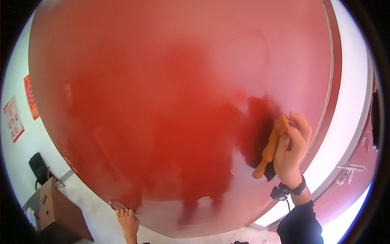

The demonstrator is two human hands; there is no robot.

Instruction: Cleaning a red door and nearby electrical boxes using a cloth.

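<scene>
A large, glossy red door panel point(170, 100) fills most of the view, with dark, blurred reflections across it. At the lower left, my left hand point(128, 222) curls its fingers over what looks like a metal door handle point(117, 205) by the panel's edge. To the right, my right hand point(291, 146) pinches an orange item point(271, 148) against or very near the panel. It looks like a folded cloth and narrows to a rounded lower end. A dark band point(300, 186) and a small black device point(278, 193) with a cable sit at my right wrist.
A brown cabinet-like desk point(64, 210) and a black chair point(38, 167) stand at the lower left. Posters point(13, 120) hang on the white wall. On the right, a white strip point(353, 76) borders the panel, beyond which a metal handle point(352, 167) sits on another red surface.
</scene>
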